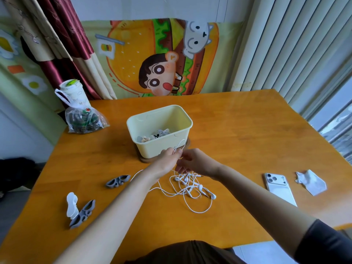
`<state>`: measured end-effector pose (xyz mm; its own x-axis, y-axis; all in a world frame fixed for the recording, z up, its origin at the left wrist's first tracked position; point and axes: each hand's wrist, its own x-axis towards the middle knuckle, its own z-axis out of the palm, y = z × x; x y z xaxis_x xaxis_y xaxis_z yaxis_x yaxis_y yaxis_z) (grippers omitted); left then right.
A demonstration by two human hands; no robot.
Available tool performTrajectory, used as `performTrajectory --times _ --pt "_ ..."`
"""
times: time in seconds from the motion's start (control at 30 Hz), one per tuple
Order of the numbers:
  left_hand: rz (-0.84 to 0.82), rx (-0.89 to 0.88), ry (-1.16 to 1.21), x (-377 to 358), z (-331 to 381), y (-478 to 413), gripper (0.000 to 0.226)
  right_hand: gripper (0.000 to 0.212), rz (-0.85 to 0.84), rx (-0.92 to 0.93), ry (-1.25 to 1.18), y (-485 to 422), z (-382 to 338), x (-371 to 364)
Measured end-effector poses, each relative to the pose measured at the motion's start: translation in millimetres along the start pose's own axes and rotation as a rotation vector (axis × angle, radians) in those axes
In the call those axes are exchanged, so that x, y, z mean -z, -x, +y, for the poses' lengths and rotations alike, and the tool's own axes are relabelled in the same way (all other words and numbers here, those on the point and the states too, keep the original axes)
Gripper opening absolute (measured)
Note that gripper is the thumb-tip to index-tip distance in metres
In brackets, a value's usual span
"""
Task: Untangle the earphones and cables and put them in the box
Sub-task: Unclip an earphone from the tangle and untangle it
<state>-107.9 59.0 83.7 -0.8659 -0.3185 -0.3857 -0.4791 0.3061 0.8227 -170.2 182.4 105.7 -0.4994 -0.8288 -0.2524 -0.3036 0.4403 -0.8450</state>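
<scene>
Our forearms (114, 206) meet over the tangled white earphone cables (190, 189), which lie on the orange wooden table (238, 140) just below both hands. Our left hand (167, 159) pinches a raised loop; our right hand (198, 162) curls round strands beneath. Just beyond sits the pale yellow plastic box (152, 149); the strands' crossings are hard to trace.

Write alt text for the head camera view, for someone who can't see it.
A left hand and right hand pinch a loop of tangled white earphones above an orange table, in front of an open cream box holding small items. Grey cable clips lie left, a white phone right.
</scene>
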Motion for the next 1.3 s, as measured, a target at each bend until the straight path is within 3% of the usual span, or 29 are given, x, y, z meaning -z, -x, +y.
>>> performTrajectory --times 0.1,0.2,0.33,0.5,0.77,0.83,0.87,0.97,1.07,1.17,1.27,1.3 --pt "-0.02 -0.04 0.129 -4.0 2.9 5.0 0.03 0.023 0.007 -0.021 0.005 1.3 -3.0 -4.9" --pt "-0.036 -0.031 0.171 1.6 3.4 7.1 0.03 0.023 0.123 -0.047 0.063 -1.0 2.3 3.0" --pt "-0.127 -0.041 0.077 17.6 1.6 12.4 0.015 0.018 0.253 -0.113 0.206 1.9 18.4 31.2" --pt "-0.231 -0.069 -0.091 27.6 5.7 16.6 0.027 0.024 0.318 -0.191 0.328 5.6 37.7 39.6" --pt "-0.131 -0.062 -0.186 42.4 4.4 16.5 0.018 0.02 0.284 -0.353 0.182 6.9 61.9 43.5" --pt "-0.075 -0.084 -0.167 43.8 3.9 14.6 0.018 0.014 0.189 -0.381 0.25 9.1 59.2 45.0" --pt "-0.044 -0.105 -0.165 43.9 4.7 14.0 0.019 0.021 0.116 -0.384 0.319 10.7 55.7 44.2" --pt "-0.009 -0.157 -0.205 41.3 9.1 13.2 0.02 0.074 0.011 -0.316 0.41 12.8 42.7 40.0" --pt "-0.038 -0.195 -0.226 36.5 14.8 13.6 0.012 0.092 0.005 -0.133 0.342 9.9 22.1 36.5" --pt "-0.064 -0.233 -0.21 30.4 19.6 13.3 0.012 0.079 -0.03 -0.007 0.283 2.2 9.0 25.1" --pt "-0.038 -0.267 -0.176 30.8 22.2 15.0 0.009 0.032 -0.003 0.03 0.248 -3.7 -0.6 15.7" --pt "0.004 -0.275 -0.163 32.7 21.4 14.2 0.009 0.025 0.002 0.017 0.221 -4.4 -2.6 16.0"
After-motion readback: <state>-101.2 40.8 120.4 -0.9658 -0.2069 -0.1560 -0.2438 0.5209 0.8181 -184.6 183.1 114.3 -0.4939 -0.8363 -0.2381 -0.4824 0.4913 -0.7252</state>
